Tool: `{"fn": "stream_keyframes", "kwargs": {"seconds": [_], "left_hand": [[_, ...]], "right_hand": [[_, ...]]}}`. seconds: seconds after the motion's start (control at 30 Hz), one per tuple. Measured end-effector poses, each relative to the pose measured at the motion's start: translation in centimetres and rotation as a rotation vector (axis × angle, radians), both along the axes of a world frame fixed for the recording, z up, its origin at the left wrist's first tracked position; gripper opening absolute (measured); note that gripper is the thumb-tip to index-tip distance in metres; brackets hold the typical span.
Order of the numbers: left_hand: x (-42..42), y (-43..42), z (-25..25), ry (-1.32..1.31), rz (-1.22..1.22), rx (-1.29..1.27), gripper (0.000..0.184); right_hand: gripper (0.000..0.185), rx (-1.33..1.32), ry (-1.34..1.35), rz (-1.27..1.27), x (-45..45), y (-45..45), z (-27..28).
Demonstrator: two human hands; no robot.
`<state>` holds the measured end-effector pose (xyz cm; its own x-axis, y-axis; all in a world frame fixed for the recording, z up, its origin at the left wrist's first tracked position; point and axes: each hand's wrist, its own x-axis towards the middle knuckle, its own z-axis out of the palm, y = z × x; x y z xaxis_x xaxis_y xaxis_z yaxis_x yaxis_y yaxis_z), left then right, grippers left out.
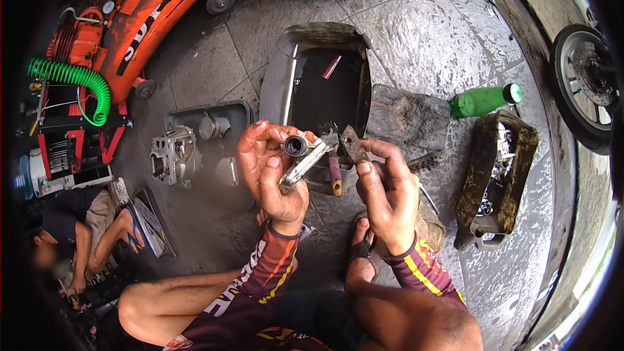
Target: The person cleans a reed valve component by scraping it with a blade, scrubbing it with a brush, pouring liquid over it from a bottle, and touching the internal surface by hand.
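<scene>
My left hand (pixel 276 192) is closed around a small grey metal engine part (pixel 311 162) with a round dark opening at one end. In my right hand (pixel 390 198), thumb and fingers pinch a flat, dark, grimy piece (pixel 353 147) with a pointed tip. Its kind does not show clearly. The tip is close to the metal part; whether they touch I cannot tell. Both hands are over the near end of a grey basin (pixel 274 84) holding dark liquid. A handle with a purple and yellow end (pixel 336 179) leans there between my hands.
On the left, a cylinder block (pixel 174 156) and a piston (pixel 211 127) lie by a dark tray (pixel 244 114). To the right are a green bottle (pixel 478 101) and a dirty container (pixel 467 195) of metal parts. An orange compressor (pixel 146 26) and another person (pixel 84 227) are farther left.
</scene>
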<state>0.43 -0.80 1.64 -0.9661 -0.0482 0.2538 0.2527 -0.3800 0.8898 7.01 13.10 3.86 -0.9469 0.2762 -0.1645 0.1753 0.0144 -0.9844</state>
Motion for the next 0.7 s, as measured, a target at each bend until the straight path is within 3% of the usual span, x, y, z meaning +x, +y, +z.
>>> {"fn": "stream_keyframes", "kwargs": {"seconds": [0.17,0.23,0.33,0.4,0.47,0.57,0.67,0.7], "left_hand": [[0.5,0.4,-0.1,-0.014,0.019,0.028,0.047],[0.5,0.4,-0.1,-0.043,0.050,0.022,0.047],[0.2,0.3,-0.2,-0.035,0.018,0.049,0.046],[0.5,0.5,-0.2,-0.040,0.058,0.015,0.045],[0.5,0.6,-0.2,-0.040,0.056,0.028,0.045],[0.5,0.5,-0.1,-0.042,0.032,0.064,0.045],[0.2,0.4,-0.1,-0.064,-0.005,0.100,0.044],[0.3,0.4,0.0,-0.082,-0.014,0.115,0.044]], "right_hand": [[0.028,-0.008,0.218,0.054,0.3,-1.5,0.0],[0.031,0.036,-0.007,0.038,-0.4,-1.0,-0.3],[0.031,0.034,-0.023,0.021,-0.3,-0.9,-1.0],[0.033,-0.066,0.116,-0.016,0.7,-1.3,0.0],[0.039,0.013,0.184,0.030,0.4,-1.5,-0.3],[0.038,0.003,-0.126,0.078,-1.3,-0.6,-1.2],[0.031,-0.165,-0.008,-0.068,-0.6,-0.7,-1.8],[0.026,-0.115,0.073,-0.074,-0.6,-0.6,-1.7]]}}
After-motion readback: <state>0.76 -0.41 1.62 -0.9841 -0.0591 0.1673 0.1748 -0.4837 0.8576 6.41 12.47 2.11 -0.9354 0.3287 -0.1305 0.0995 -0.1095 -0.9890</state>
